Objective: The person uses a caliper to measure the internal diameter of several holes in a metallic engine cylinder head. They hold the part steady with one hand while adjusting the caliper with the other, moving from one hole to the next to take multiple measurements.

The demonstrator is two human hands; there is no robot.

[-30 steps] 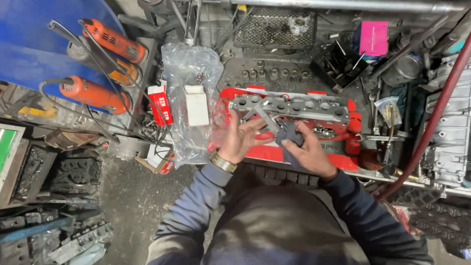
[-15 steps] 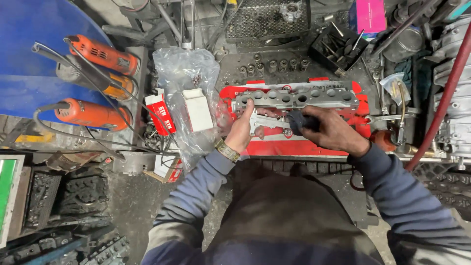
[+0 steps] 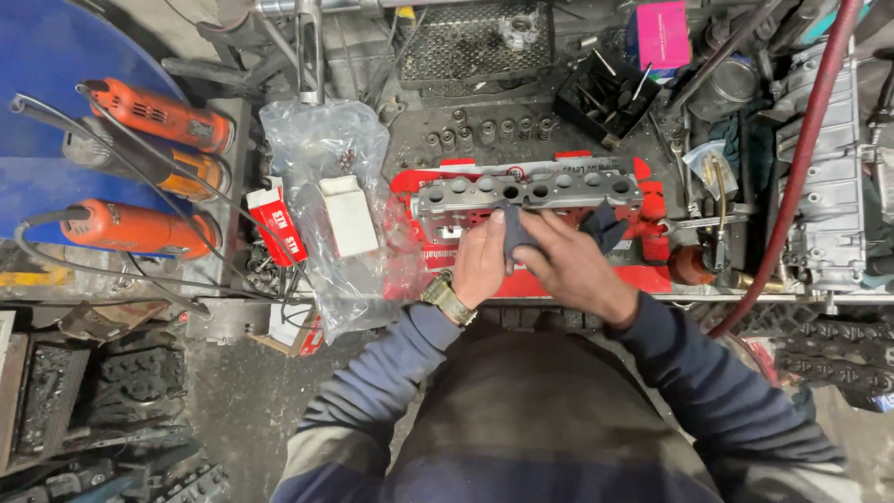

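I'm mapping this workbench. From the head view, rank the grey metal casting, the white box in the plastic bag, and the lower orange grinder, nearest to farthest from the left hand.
1. Grey metal casting: just above the left hand, at its fingertips.
2. White box: to the left, inside the clear bag.
3. Lower orange grinder: far left, by the blue surface.

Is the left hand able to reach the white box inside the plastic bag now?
Probably not directly: the left hand is close to the white box, but the clear plastic bag covers it.
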